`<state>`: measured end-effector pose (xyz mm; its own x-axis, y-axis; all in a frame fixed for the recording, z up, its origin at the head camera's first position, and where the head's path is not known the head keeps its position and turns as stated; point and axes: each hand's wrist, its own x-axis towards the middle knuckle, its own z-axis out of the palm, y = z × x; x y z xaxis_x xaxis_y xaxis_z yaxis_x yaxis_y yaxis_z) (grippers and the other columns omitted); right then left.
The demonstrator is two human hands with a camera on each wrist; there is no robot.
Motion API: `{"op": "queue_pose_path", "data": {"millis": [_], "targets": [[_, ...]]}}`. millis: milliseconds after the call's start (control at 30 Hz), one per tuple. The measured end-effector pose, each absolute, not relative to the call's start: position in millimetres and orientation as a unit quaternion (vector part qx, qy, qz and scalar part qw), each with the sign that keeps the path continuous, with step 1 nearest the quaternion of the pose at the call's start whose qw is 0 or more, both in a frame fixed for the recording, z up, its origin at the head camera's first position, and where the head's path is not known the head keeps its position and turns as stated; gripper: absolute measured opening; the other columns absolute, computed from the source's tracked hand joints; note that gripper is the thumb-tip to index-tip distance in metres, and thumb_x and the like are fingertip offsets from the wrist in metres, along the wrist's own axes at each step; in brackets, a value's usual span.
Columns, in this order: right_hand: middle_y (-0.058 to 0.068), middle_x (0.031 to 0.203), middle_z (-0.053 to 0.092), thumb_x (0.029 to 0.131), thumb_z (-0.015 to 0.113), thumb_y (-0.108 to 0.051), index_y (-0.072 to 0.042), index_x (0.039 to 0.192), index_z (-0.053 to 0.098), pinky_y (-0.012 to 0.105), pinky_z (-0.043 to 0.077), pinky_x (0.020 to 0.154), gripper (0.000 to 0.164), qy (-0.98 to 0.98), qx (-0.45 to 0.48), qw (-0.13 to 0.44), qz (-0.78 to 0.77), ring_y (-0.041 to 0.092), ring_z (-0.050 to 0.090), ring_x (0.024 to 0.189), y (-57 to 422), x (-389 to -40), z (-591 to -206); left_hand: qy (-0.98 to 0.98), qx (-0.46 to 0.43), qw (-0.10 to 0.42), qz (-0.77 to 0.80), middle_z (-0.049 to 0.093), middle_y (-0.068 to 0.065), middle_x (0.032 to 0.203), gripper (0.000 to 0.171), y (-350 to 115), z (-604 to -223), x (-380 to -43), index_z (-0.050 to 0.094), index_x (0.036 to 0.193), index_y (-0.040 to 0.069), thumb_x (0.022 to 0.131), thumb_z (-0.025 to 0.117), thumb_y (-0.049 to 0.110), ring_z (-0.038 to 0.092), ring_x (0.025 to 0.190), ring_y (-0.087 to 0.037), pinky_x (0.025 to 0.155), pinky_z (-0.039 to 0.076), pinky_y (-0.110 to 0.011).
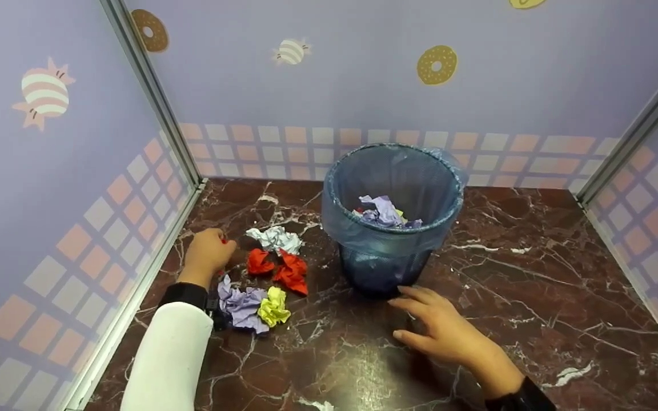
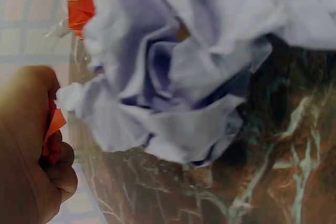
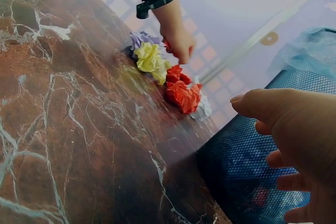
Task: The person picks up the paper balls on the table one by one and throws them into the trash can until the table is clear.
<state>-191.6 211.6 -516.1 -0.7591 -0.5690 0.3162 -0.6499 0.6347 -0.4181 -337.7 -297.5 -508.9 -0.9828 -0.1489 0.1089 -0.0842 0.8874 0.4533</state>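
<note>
My left hand [image 1: 209, 251] grips a crumpled red paper ball, which shows between the curled fingers as a red piece of paper [image 2: 54, 129] in the left wrist view. Close to that hand lie a crumpled purple paper [image 1: 243, 305], a yellow paper ball [image 1: 274, 307], two red paper balls [image 1: 291, 272] and a white crumpled paper [image 1: 276, 238]. My right hand [image 1: 434, 325] holds nothing; its fingers are spread and lightly bent, just in front of the mesh wastebasket [image 1: 386, 268]. Whether its fingertips touch the basket I cannot tell.
A blue plastic bag [image 1: 334, 220] lines the basket and folds over its rim. Purple crumpled paper [image 1: 385, 211] lies inside with bits of other colours. Patterned walls [image 1: 329, 91] enclose the dark marble tabletop [image 1: 523, 297] at the back and both sides.
</note>
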Motion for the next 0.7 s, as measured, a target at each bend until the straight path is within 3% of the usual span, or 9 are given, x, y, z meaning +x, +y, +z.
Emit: {"op": "queue_pose_path", "data": {"millis": [133, 267, 433, 700], "targets": [[0.017, 0.152, 0.055, 0.091, 0.073, -0.049, -0.022, 0.140, 0.064, 0.070, 0.040, 0.111, 0.057, -0.901, 0.350, 0.079, 0.245, 0.047, 0.049, 0.140, 210.8, -194.5, -509.2, -0.966, 0.044, 0.097, -0.237, 0.060, -0.010, 0.066, 0.019, -296.5, -496.7, -339.5, 0.049, 0.070, 0.010, 0.085, 0.059, 0.018, 0.062, 0.056, -0.027, 0.055, 0.042, -0.033], [0.016, 0.153, 0.054, 0.092, 0.070, -0.052, -0.023, 0.143, 0.061, 0.069, 0.037, 0.113, 0.059, -0.904, 0.359, 0.078, 0.220, 0.047, 0.047, 0.142, 212.0, -197.1, -501.0, -0.965, 0.018, 0.111, -0.236, 0.052, -0.012, 0.074, 0.020, -292.8, -478.7, -345.8, 0.044, 0.072, 0.009, 0.083, 0.061, 0.011, 0.055, 0.071, -0.031, 0.063, 0.041, -0.038], [0.012, 0.155, 0.053, 0.093, 0.069, -0.054, -0.024, 0.144, 0.060, 0.068, 0.038, 0.114, 0.060, -0.907, 0.362, 0.079, 0.199, 0.045, 0.047, 0.142, 217.9, -198.3, -487.9, -0.965, -0.005, 0.109, -0.238, 0.053, -0.013, 0.080, 0.021, -281.7, -446.2, -356.6, 0.043, 0.076, 0.008, 0.086, 0.062, 0.006, 0.056, 0.079, -0.033, 0.071, 0.047, -0.043], [0.012, 0.158, 0.049, 0.093, 0.068, -0.055, -0.027, 0.147, 0.056, 0.068, 0.034, 0.117, 0.063, -0.923, 0.340, 0.060, 0.169, 0.040, 0.044, 0.147, 239.2, -200.5, -457.7, -0.965, -0.058, 0.097, -0.236, 0.061, -0.015, 0.092, 0.009, -242.4, -388.2, -369.8, 0.056, 0.095, 0.006, 0.090, 0.063, 0.010, 0.058, 0.087, -0.033, 0.077, 0.051, -0.046]]}}
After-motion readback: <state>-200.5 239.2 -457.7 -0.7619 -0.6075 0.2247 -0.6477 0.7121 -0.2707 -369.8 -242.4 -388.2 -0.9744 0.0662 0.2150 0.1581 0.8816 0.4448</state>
